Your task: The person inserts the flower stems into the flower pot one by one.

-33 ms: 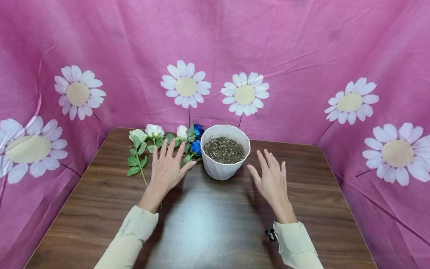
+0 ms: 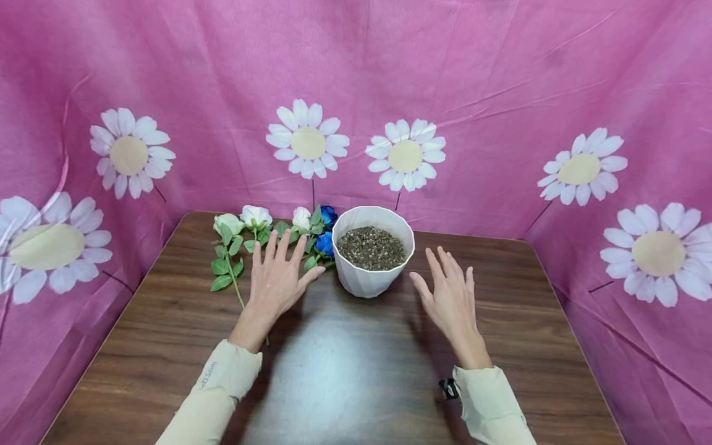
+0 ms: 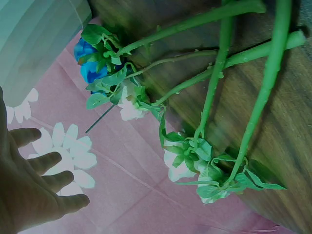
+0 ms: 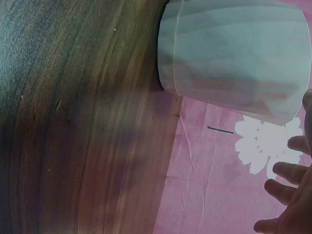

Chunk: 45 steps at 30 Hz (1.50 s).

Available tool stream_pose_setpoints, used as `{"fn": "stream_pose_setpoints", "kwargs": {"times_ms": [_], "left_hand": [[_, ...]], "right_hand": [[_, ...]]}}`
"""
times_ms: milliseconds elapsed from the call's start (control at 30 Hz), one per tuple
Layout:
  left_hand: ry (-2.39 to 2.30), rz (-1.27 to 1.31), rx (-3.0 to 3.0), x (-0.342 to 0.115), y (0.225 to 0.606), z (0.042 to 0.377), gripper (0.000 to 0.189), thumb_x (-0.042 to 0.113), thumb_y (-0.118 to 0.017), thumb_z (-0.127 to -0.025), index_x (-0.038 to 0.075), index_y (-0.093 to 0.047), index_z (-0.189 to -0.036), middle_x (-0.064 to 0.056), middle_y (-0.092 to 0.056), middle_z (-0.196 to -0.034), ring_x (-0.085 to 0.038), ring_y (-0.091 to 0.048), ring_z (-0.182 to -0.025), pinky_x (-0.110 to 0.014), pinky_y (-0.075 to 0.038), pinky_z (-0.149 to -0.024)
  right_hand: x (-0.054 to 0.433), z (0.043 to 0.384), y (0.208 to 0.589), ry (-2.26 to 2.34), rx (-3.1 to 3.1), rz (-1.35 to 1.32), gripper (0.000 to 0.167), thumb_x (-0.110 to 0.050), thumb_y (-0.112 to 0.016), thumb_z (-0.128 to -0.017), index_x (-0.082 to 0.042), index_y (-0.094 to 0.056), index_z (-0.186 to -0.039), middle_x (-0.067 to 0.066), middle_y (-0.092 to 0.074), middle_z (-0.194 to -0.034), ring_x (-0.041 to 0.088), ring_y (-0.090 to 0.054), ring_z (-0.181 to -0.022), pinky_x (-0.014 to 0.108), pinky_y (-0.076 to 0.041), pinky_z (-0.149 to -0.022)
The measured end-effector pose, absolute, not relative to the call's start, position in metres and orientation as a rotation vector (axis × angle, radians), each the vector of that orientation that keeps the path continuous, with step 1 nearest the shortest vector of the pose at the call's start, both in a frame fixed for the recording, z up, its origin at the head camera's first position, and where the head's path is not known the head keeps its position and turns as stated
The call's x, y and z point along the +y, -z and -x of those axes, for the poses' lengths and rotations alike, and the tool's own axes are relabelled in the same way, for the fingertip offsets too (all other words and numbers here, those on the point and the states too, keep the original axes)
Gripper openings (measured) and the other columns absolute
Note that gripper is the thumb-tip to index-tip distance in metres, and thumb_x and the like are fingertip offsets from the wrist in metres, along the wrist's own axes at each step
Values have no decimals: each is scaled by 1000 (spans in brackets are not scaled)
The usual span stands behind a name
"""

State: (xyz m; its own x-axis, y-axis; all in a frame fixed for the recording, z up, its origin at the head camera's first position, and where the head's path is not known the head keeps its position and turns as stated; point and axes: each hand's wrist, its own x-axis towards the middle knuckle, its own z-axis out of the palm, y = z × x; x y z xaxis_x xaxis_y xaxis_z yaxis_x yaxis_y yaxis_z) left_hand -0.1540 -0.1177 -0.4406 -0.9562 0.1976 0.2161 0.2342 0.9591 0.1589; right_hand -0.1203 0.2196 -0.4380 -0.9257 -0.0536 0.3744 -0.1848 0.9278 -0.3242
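A white faceted pot (image 2: pixel 364 283) filled with dark, gritty soil (image 2: pixel 371 248) stands upright toward the back of the table. My left hand (image 2: pixel 275 281), fingers spread and holding nothing, hovers left of it and hides part of the flowers behind. Those are a greenish-white rose (image 2: pixel 228 222), a white rose (image 2: pixel 256 216), a pale pink-white rose (image 2: pixel 301 218) and a blue rose (image 2: pixel 325 243) beside another blue one. Thick green stems (image 3: pixel 265 92) cross one another in the left wrist view. Right of the pot, my right hand (image 2: pixel 449 303) is held apart from it, fingers extended and grasping nothing.
Everything rests on a brown wood-grain table (image 2: pixel 334 383). Pink cloth (image 2: pixel 478 68) printed with large white daisies hangs along the back and both sides. A black band (image 2: pixel 448 389) shows at the right sleeve cuff.
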Motion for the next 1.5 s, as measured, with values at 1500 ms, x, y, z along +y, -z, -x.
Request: {"fn": "stream_pose_setpoints", "kwargs": {"times_ms": [1500], "left_hand": [[438, 300, -2860, -144, 456, 155, 80, 62, -61, -94, 10, -45, -153, -23, -39, -154, -44, -31, -144, -64, -28, -115]], "right_hand": [[212, 135, 433, -1347, -2455, -145, 46, -21, -60, -104, -2, -52, -144, 23, -56, -137, 36, -54, -124, 53, -53, -96]]}}
